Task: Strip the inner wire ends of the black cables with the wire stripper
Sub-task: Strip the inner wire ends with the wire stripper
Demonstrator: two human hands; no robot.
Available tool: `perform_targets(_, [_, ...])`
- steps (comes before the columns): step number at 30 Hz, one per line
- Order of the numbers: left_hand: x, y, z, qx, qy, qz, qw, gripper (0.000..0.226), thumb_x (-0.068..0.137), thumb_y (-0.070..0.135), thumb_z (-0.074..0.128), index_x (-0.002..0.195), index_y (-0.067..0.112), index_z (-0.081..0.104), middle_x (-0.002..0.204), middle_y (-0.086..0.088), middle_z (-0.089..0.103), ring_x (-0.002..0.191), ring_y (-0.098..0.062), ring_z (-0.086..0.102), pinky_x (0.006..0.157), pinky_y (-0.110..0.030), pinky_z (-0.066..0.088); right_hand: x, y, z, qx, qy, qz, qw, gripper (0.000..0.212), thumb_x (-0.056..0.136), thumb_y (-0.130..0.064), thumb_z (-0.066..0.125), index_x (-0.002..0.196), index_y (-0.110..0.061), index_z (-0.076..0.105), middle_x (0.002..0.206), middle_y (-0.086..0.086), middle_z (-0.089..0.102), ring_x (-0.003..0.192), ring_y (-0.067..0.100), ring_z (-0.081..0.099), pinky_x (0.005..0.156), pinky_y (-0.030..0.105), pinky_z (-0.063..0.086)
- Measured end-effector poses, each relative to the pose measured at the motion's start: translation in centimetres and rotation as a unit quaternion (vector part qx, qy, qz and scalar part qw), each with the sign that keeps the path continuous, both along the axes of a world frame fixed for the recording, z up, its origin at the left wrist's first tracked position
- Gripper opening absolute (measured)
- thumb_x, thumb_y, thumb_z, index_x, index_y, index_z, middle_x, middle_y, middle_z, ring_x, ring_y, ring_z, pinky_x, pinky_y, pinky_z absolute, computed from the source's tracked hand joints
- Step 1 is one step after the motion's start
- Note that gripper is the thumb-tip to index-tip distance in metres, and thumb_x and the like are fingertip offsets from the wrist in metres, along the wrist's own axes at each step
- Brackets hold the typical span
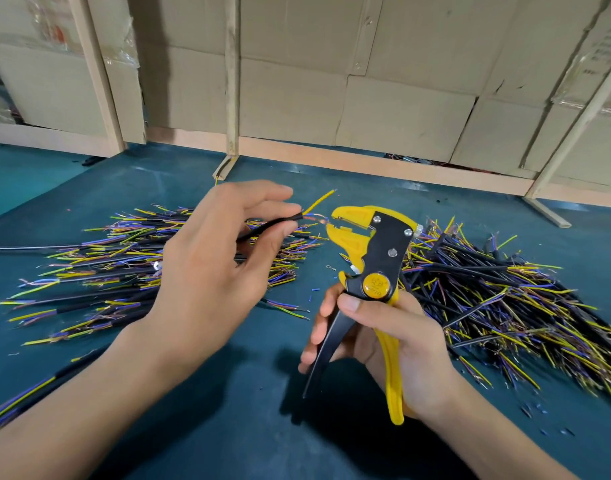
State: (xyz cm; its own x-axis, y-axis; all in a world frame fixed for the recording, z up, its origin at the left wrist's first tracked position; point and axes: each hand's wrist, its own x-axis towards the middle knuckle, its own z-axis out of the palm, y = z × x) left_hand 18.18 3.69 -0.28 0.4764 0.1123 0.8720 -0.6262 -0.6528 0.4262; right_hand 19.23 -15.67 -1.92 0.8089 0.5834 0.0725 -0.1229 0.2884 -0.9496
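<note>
Feeding the short black-sheathed cable (pixel 262 229), pinched in my left hand (pixel 207 271), I keep one inner wire (pixel 317 219) square in the jaws of the yellow-and-black wire stripper (pixel 369 251); my right hand (pixel 383 337) grips its spread handles, ready to squeeze above the teal worktop (pixel 227 393).

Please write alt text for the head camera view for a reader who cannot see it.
The left hand pinches a black cable, feeding an inner wire into the jaws of a yellow-and-black wire stripper gripped by the right hand. Piles of cables lie on the blue table.
</note>
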Motion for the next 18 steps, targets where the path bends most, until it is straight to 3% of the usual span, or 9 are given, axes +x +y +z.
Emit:
perform_targets(3, [0.1,0.1,0.0,-0.036,0.002,-0.013,0.999,0.037,0.096,0.014,0.071,0.119,0.035,0.051,0.112,0.017,0.071,0.106,-0.002,0.069,0.085,-0.026,0.055,0.1,-0.1,-0.1,0.0,-0.003,-0.001,1.0,0.023,0.078,-0.025,0.07,0.086,-0.003,0.071,0.077,0.024,0.065,0.069,0.044,0.067,0.071,0.055,0.057])
perform_targets(8, [0.1,0.0,-0.3,-0.023,0.0,-0.019,1.0,0.039,0.096,0.013,0.07,0.119,0.038,0.05,0.113,0.014,0.071,0.107,-0.002,0.068,0.082,-0.023,0.054,0.2,-0.2,-0.6,-0.007,-0.015,0.01,1.0,0.023,0.081,-0.023,0.068,0.09,-0.002,0.069,0.079,0.023,0.066,0.071,0.044,0.068,0.074,0.056,0.056])
perform_targets(13, [0.2,-0.1,-0.3,-0.004,-0.01,-0.024,1.0,0.041,0.096,0.01,0.07,0.124,0.031,0.05,0.112,0.004,0.071,0.108,0.0,0.067,0.085,-0.017,0.052,0.4,-0.2,-1.0,-0.013,-0.031,0.007,0.999,0.021,0.084,-0.025,0.067,0.092,-0.006,0.071,0.081,0.02,0.068,0.073,0.043,0.069,0.079,0.066,0.049])
perform_targets(18, [0.1,0.0,-0.5,0.036,-0.006,-0.015,0.999,0.037,0.095,0.01,0.07,0.124,0.026,0.053,0.112,0.003,0.071,0.106,0.003,0.066,0.09,-0.013,0.047,0.5,-0.3,-1.2,-0.01,-0.026,0.01,1.0,0.018,0.085,-0.023,0.067,0.091,-0.007,0.071,0.081,0.021,0.068,0.073,0.043,0.07,0.079,0.065,0.05])
